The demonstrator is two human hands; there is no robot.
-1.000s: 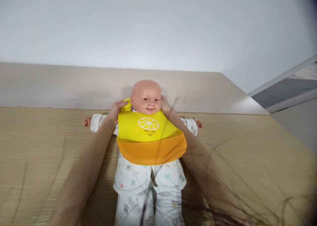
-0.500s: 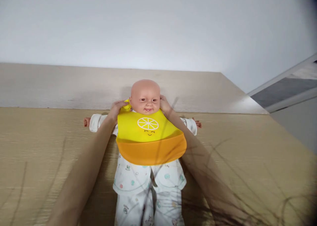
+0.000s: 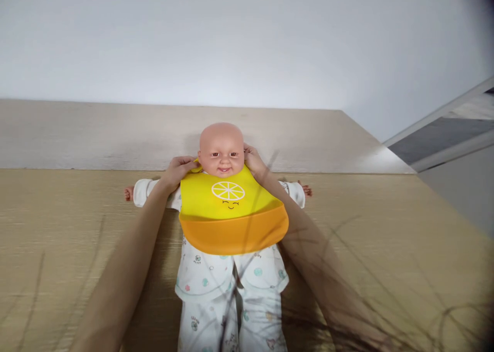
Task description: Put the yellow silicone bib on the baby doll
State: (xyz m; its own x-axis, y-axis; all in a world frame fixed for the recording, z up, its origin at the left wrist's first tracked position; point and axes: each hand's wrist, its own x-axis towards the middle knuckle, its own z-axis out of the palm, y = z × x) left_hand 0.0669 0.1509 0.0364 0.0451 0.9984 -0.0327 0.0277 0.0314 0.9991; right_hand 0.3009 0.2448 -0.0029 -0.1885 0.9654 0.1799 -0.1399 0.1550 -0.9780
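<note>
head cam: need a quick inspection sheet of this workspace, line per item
surface: light wood-grain table with a paler raised ledge along the back
job's things: baby doll in printed white clothes, lying face up with arms spread; yellow and orange bib on its chest
clutter: nothing seen
hands: left hand grips the bib's neck strap at the doll's shoulder; right hand at the other side of the neck, fingers hidden behind the head
cables: nothing seen; dark hair strands blur across the lens, lower right
surroundings: plain white wall; slanted pale frame at far right
</note>
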